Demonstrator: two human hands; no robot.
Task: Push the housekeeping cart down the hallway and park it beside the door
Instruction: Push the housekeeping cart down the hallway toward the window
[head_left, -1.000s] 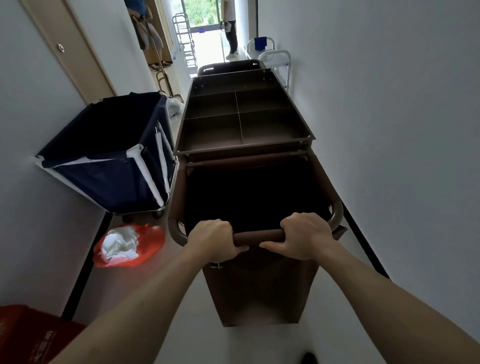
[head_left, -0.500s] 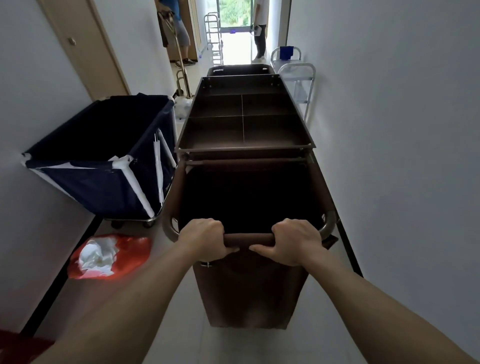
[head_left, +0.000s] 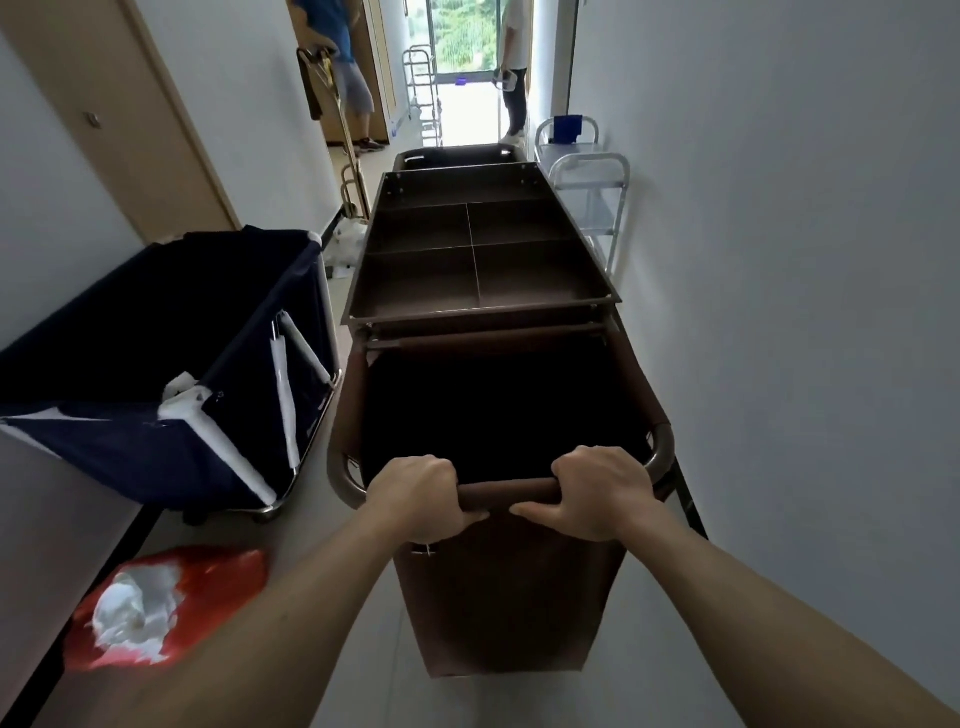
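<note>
Cart (head_left: 483, 270) is sitting mid-hallway, pointing straight down the corridor, and I'm holding its handle (head_left: 506, 491) with both hands. Left hand (head_left: 418, 493) is wrapping round the bar near its left end, right hand (head_left: 602, 491) is curling over it near the right end, thumbs tucked underneath, so a full grip on both sides and nothing else in either hand.

Stuff I'm worrying about from here: it's tight. A navy bin (head_left: 171, 374) is standing just beside the cart's left side, and a steel trolley (head_left: 589, 208) is parked against the right wall near the cart's front corner. Any drift either way and I'm probably clipping one of them, or scraping the wall on the right. A red bag (head_left: 161, 603) is lying on the floor by my left arm, which could snag a foot or a wheel if I swing wide.

Two people are standing further down, one (head_left: 348, 67) on the left and one (head_left: 514, 67) by the bright end, so pushing fast seems like a bad idea. A door (head_left: 114, 114) is showing on the left, but I can't tell if that's the parking spot.
</note>
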